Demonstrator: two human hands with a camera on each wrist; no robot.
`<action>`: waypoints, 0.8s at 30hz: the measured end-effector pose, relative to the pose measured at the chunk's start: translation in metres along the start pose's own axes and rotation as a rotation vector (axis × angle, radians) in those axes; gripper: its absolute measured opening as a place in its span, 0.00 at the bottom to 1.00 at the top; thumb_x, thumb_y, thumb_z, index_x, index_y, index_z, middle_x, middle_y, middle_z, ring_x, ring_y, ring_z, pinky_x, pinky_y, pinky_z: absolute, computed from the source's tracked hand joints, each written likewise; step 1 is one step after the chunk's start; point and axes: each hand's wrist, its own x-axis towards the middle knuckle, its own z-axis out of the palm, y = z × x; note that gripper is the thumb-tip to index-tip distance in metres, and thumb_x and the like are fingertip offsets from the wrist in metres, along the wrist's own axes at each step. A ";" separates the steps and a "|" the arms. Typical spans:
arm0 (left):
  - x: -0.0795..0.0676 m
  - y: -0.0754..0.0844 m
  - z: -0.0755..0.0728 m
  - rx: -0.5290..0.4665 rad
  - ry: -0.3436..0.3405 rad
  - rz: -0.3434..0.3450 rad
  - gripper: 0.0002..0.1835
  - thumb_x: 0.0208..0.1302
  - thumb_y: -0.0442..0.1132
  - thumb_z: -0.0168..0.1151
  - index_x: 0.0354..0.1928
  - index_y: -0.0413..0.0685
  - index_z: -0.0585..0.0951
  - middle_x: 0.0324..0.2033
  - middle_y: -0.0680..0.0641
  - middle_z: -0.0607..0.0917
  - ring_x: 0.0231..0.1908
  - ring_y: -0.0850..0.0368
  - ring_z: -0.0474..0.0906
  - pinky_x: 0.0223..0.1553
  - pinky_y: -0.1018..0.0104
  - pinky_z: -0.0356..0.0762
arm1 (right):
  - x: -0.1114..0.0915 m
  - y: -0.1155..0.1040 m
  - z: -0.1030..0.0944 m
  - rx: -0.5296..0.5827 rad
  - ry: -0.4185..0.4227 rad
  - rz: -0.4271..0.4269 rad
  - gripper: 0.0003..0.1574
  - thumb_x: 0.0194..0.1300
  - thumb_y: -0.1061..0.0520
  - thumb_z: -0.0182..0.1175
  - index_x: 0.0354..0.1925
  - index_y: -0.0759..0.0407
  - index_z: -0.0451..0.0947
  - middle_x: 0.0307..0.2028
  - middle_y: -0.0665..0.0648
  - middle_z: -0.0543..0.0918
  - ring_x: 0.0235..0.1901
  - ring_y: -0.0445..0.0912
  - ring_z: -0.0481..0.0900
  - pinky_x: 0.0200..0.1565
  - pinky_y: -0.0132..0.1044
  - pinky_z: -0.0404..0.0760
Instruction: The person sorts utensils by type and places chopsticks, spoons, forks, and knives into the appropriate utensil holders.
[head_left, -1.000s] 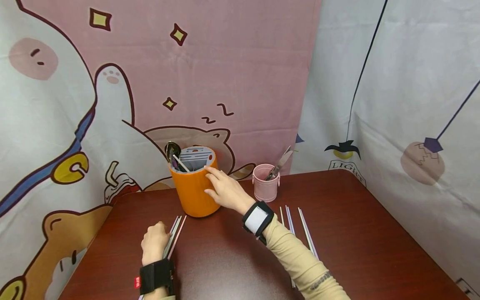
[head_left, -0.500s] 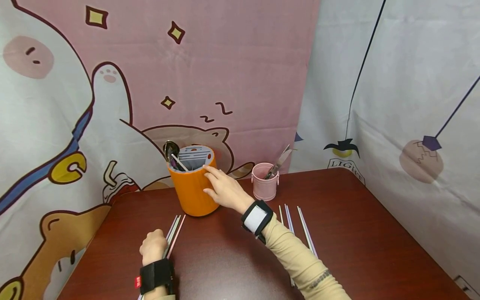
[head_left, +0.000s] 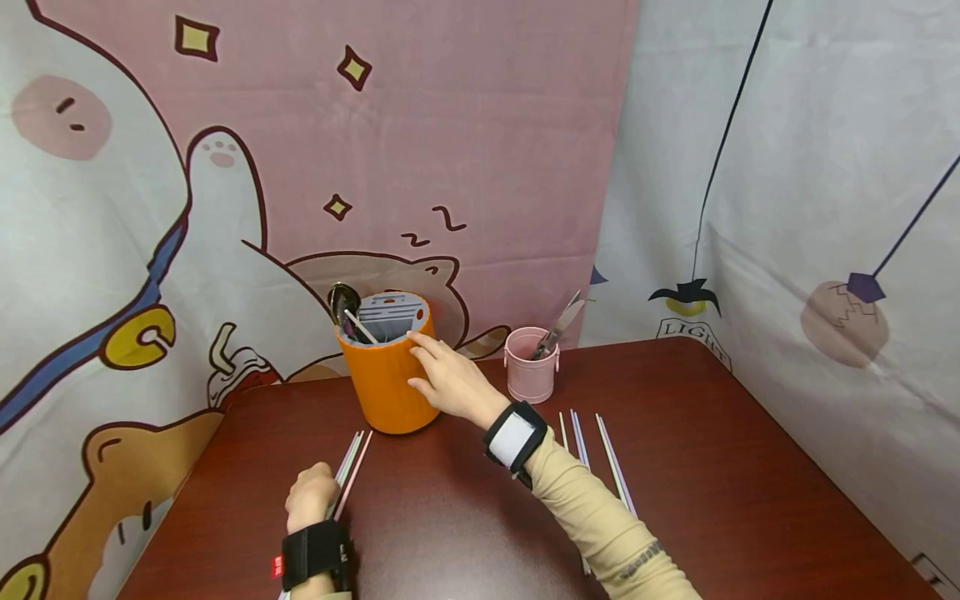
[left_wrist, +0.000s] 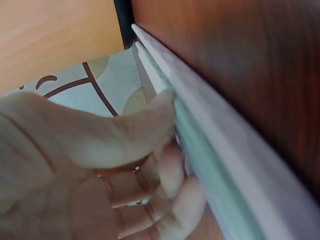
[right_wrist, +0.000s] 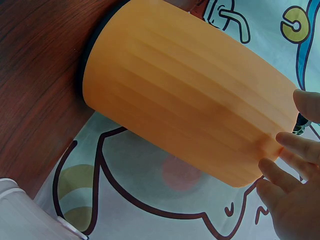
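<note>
Holder [head_left: 390,385] touched near its rim by the right hand [head_left: 456,379], fingers spread apart; in front of it, the left hand [head_left: 311,496] pinches sticks [left_wrist: 207,170]: best gather them evenly, bracing the holder lightly!

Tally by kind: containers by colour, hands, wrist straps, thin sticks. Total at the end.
Orange container: 1
Pink bucket: 1
Hands: 2 (left hand, right hand)
Wrist straps: 2 (left strap, right strap)
Thin sticks: no sure count, overlapping and partly hidden
Total, sticks excluded: 6
</note>
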 end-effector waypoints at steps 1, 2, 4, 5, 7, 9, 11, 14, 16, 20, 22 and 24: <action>0.000 0.000 0.000 -0.001 -0.004 -0.001 0.09 0.52 0.29 0.47 0.30 0.31 0.76 0.39 0.21 0.78 0.36 0.26 0.78 0.33 0.41 0.75 | 0.000 0.000 0.000 0.000 0.000 0.000 0.29 0.68 0.46 0.56 0.60 0.60 0.70 0.70 0.53 0.63 0.66 0.48 0.68 0.70 0.40 0.60; 0.000 -0.001 0.000 -0.001 -0.007 -0.001 0.09 0.52 0.29 0.47 0.30 0.31 0.76 0.39 0.21 0.78 0.36 0.26 0.77 0.33 0.41 0.75 | 0.000 0.000 0.000 0.001 -0.001 0.000 0.29 0.68 0.46 0.56 0.60 0.60 0.70 0.70 0.53 0.63 0.66 0.48 0.68 0.70 0.40 0.60; 0.000 -0.001 0.001 -0.005 -0.012 -0.002 0.09 0.53 0.29 0.47 0.29 0.31 0.76 0.37 0.21 0.78 0.35 0.27 0.78 0.33 0.42 0.76 | 0.000 0.000 0.000 0.001 -0.003 0.001 0.29 0.68 0.46 0.55 0.60 0.60 0.70 0.70 0.53 0.63 0.66 0.48 0.68 0.70 0.40 0.60; 0.000 -0.002 0.001 -0.011 -0.011 0.003 0.09 0.53 0.29 0.47 0.29 0.31 0.76 0.36 0.22 0.78 0.34 0.28 0.78 0.32 0.42 0.75 | 0.000 0.000 0.000 0.001 -0.003 0.002 0.29 0.68 0.46 0.55 0.61 0.60 0.70 0.70 0.53 0.63 0.66 0.48 0.68 0.70 0.40 0.60; 0.000 -0.002 0.001 -0.024 -0.011 0.012 0.07 0.52 0.28 0.47 0.28 0.31 0.75 0.35 0.23 0.78 0.33 0.31 0.78 0.31 0.44 0.75 | 0.000 0.000 0.001 0.001 -0.003 0.004 0.29 0.68 0.46 0.55 0.61 0.60 0.70 0.71 0.53 0.62 0.66 0.48 0.68 0.71 0.40 0.60; 0.001 -0.002 0.002 -0.035 -0.013 0.024 0.06 0.52 0.28 0.48 0.28 0.32 0.74 0.33 0.25 0.78 0.32 0.34 0.77 0.31 0.46 0.75 | 0.000 0.000 0.001 -0.001 -0.004 0.005 0.29 0.68 0.46 0.55 0.61 0.60 0.70 0.71 0.52 0.62 0.67 0.48 0.68 0.71 0.39 0.59; 0.001 -0.002 0.002 -0.044 -0.020 0.029 0.06 0.52 0.28 0.48 0.29 0.32 0.74 0.31 0.28 0.78 0.31 0.38 0.76 0.30 0.47 0.74 | 0.000 0.000 0.001 -0.003 -0.003 0.003 0.29 0.68 0.46 0.55 0.61 0.60 0.70 0.71 0.52 0.62 0.67 0.48 0.68 0.71 0.39 0.59; 0.002 -0.002 0.002 -0.045 -0.026 0.034 0.06 0.51 0.27 0.48 0.28 0.32 0.75 0.31 0.28 0.79 0.31 0.38 0.76 0.30 0.48 0.74 | 0.000 0.000 0.000 -0.007 -0.003 0.000 0.29 0.68 0.45 0.55 0.60 0.60 0.70 0.71 0.53 0.62 0.66 0.48 0.68 0.70 0.40 0.60; 0.002 -0.002 0.003 -0.048 -0.021 0.037 0.06 0.51 0.27 0.48 0.28 0.33 0.75 0.32 0.27 0.79 0.31 0.37 0.77 0.30 0.47 0.74 | 0.000 0.000 -0.001 -0.009 -0.001 0.000 0.29 0.68 0.46 0.55 0.60 0.60 0.70 0.70 0.53 0.63 0.67 0.48 0.68 0.70 0.40 0.60; 0.001 -0.002 0.003 -0.048 -0.002 0.036 0.07 0.53 0.27 0.46 0.27 0.33 0.75 0.33 0.26 0.79 0.31 0.35 0.78 0.30 0.46 0.75 | 0.000 0.000 0.000 -0.008 0.001 0.001 0.29 0.68 0.46 0.55 0.60 0.60 0.70 0.70 0.53 0.63 0.67 0.47 0.67 0.70 0.40 0.60; 0.001 -0.001 0.003 -0.051 0.009 0.034 0.08 0.54 0.28 0.46 0.24 0.35 0.75 0.30 0.29 0.79 0.29 0.38 0.77 0.28 0.47 0.74 | 0.000 0.000 0.000 -0.008 0.002 0.002 0.29 0.68 0.46 0.56 0.61 0.60 0.70 0.70 0.53 0.63 0.67 0.47 0.67 0.70 0.40 0.60; 0.000 0.000 0.001 -0.054 0.017 0.033 0.08 0.53 0.28 0.46 0.21 0.38 0.73 0.26 0.33 0.78 0.27 0.42 0.76 0.26 0.50 0.74 | 0.000 0.000 0.001 -0.010 0.001 0.001 0.29 0.68 0.46 0.56 0.61 0.60 0.70 0.70 0.53 0.63 0.67 0.47 0.67 0.70 0.40 0.60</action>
